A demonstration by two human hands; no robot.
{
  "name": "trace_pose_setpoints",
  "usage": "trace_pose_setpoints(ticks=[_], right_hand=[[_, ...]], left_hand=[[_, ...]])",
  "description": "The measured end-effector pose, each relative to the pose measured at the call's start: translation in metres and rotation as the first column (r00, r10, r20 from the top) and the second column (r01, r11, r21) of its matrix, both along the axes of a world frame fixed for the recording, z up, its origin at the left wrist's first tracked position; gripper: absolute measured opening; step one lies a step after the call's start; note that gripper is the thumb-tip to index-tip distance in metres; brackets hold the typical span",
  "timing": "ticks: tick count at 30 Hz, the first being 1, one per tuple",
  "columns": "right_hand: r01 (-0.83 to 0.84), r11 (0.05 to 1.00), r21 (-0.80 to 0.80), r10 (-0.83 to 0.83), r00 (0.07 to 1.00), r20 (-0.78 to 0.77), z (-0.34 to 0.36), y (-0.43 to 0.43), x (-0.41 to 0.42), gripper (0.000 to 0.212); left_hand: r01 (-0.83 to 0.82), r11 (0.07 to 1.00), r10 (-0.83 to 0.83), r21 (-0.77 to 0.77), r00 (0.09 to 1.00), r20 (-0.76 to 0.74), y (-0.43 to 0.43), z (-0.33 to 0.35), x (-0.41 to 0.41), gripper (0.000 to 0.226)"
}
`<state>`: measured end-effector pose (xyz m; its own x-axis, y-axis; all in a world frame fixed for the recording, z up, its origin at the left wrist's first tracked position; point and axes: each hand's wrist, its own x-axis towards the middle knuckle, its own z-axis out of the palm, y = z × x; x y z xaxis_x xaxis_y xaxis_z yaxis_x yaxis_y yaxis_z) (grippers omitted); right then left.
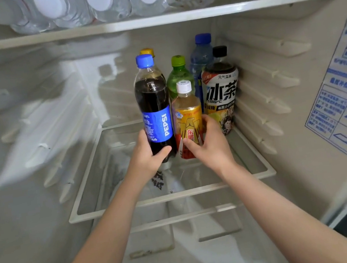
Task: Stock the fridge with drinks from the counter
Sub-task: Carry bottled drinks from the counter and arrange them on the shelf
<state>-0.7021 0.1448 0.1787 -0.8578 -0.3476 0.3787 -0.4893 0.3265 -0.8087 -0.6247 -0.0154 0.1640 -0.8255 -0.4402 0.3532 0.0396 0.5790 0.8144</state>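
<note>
Yellow btl [187, 115] in R fingers [209, 123], Pepsi [154, 102] in L fingers [164, 151], iced-tea btl [221, 94] beside.

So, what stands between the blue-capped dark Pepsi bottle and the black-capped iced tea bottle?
Head view: a small yellow-labelled bottle with a white cap, gripped by the right hand.

Soft, even light fills the white fridge [266, 32]. The left wall [39, 134] looks smeared and blurry, and straight lines bend near the edges.

Both forearms [106, 232], the left hand [147, 157] and right hand [212, 145] are bare.
</note>
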Motion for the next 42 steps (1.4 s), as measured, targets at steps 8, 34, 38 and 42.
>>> trace_pose_setpoints(ticks=[8, 34, 38, 42], right_hand=[[0.048, 0.999, 0.016, -0.049, 0.998, 0.04, 0.003, -0.009, 0.005, 0.071], [0.236, 0.763, 0.601, -0.484, 0.825, 0.291, -0.189, 0.208, 0.343, 0.033], [0.211, 0.706, 0.676, -0.658, 0.549, 0.516, -0.243, 0.253, 0.448, 0.03], [0.197, 0.661, 0.725, -0.751, 0.19, 0.633, -0.278, 0.274, 0.563, 0.029]], left_hand=[[-0.036, 0.998, 0.032, 0.059, 0.997, 0.067, -0.002, 0.001, -0.005, 0.047], [0.403, 0.842, -0.536, 0.36, 0.549, 0.641, 0.141, -0.213, 0.233, 0.013], [0.454, 0.783, -0.55, 0.425, 0.187, 0.814, 0.171, -0.279, 0.274, 0.019], [0.611, 0.68, -0.437, 0.406, -0.108, 0.893, 0.195, -0.31, 0.329, 0.028]])
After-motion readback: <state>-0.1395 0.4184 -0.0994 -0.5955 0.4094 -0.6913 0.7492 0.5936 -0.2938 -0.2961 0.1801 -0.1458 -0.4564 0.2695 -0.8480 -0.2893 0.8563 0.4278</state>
